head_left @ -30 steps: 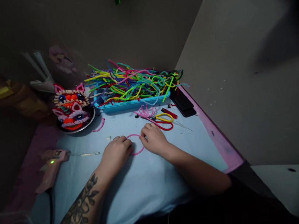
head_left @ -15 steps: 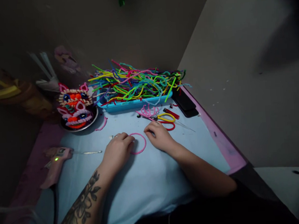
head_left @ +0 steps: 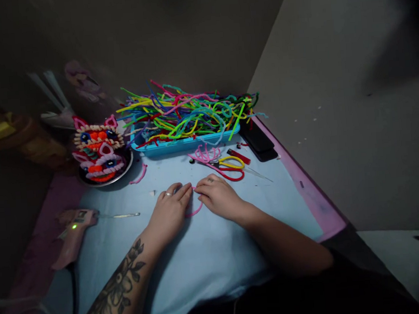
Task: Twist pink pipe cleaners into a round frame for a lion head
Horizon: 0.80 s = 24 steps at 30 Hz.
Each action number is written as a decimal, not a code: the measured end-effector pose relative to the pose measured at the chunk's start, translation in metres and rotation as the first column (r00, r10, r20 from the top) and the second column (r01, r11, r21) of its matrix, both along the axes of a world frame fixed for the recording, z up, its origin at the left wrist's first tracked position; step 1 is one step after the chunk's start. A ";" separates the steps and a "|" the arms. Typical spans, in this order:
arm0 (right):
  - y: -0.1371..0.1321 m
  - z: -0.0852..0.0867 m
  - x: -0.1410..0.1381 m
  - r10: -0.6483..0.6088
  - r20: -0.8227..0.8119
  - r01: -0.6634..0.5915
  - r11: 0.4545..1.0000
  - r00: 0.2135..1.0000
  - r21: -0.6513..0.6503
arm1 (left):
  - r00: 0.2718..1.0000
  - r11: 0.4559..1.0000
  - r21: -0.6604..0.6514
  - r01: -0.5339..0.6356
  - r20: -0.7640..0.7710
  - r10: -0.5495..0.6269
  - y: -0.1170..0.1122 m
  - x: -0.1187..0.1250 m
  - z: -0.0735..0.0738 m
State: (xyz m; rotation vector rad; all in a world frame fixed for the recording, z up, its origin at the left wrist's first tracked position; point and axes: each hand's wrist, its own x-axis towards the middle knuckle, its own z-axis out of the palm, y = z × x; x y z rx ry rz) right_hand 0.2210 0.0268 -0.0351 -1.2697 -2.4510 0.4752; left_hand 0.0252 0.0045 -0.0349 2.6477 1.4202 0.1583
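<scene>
On the blue-covered tabletop, the left hand and right hand flank a pink loop, its visible arc bulging rightward, long axis unclear; both hands' fingers reach its far edge, whether clamped I cannot tell

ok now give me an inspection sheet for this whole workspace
Surface: light blue cloth over a pink tabletop, creased near the person
Work piece: pink loop, partly hidden
Clutter: blue tray heaped with coloured stems; scissors; bowl holding two figures; glue gun, green light on
Hands: left hand and right hand both at the loop; grip unclear
Cables: dark cable below the glue gun
Surroundings: grey walls behind and right
</scene>
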 end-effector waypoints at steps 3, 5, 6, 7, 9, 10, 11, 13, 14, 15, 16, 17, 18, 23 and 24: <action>-0.001 0.003 -0.001 -0.043 0.037 0.044 0.999 0.998 -0.012 | 1.000 1.000 0.002 -0.022 0.002 0.022 -0.001 0.002 0.003; -0.001 0.004 0.000 -0.056 0.043 0.057 0.998 0.997 -0.020 | 1.000 1.000 0.002 -0.027 0.006 0.027 0.000 0.002 0.002; -0.001 0.004 0.000 -0.056 0.032 0.057 0.998 0.998 -0.023 | 1.000 1.000 0.001 -0.028 0.007 0.028 0.000 0.001 0.001; 0.000 0.003 0.001 -0.053 0.009 0.053 0.998 0.999 -0.023 | 0.999 1.000 -0.001 -0.029 0.012 0.029 0.000 0.001 0.000; 0.001 0.001 0.002 -0.037 -0.058 0.037 0.999 0.998 -0.007 | 0.999 0.999 -0.006 -0.034 0.031 0.034 0.001 0.000 -0.001; 0.001 0.000 0.003 -0.022 -0.091 0.023 1.000 0.996 0.007 | 0.998 0.999 -0.009 -0.036 0.042 0.037 0.001 0.000 -0.002; 0.001 -0.001 0.003 -0.004 -0.114 0.006 1.000 0.994 0.023 | 0.998 0.999 -0.014 -0.037 0.050 0.038 0.001 0.000 -0.001; 0.000 -0.003 0.003 0.035 -0.115 -0.030 0.998 0.993 0.049 | 0.998 0.999 -0.025 -0.037 0.049 0.039 0.002 0.000 0.000; 0.000 -0.003 0.003 0.047 -0.096 -0.041 0.998 0.994 0.055 | 0.998 0.999 -0.031 -0.039 0.045 0.040 0.001 0.000 0.000; -0.001 -0.004 0.002 0.050 -0.069 -0.046 0.997 0.996 0.059 | 0.998 0.999 -0.035 -0.042 0.043 0.043 0.001 0.000 0.001; -0.002 -0.004 0.002 0.045 -0.040 -0.043 0.997 0.998 0.060 | 0.998 0.998 -0.038 -0.046 0.041 0.048 0.001 0.000 0.002; -0.003 -0.004 0.002 0.038 -0.014 -0.037 0.997 0.999 0.061 | 0.998 0.998 -0.039 -0.050 0.040 0.051 0.000 0.001 0.002; -0.003 -0.004 0.002 0.030 0.007 -0.030 0.998 1.000 0.061 | 0.998 0.998 -0.037 -0.054 0.040 0.055 0.000 0.001 0.002; -0.002 -0.005 0.003 0.023 -0.033 -0.021 0.999 0.999 0.050 | 0.994 0.997 -0.037 -0.063 0.084 0.065 0.002 0.000 0.001; -0.001 -0.005 0.003 0.024 -0.080 -0.020 0.999 0.997 0.048 | 0.989 0.997 -0.040 -0.068 0.127 0.072 0.003 -0.001 0.002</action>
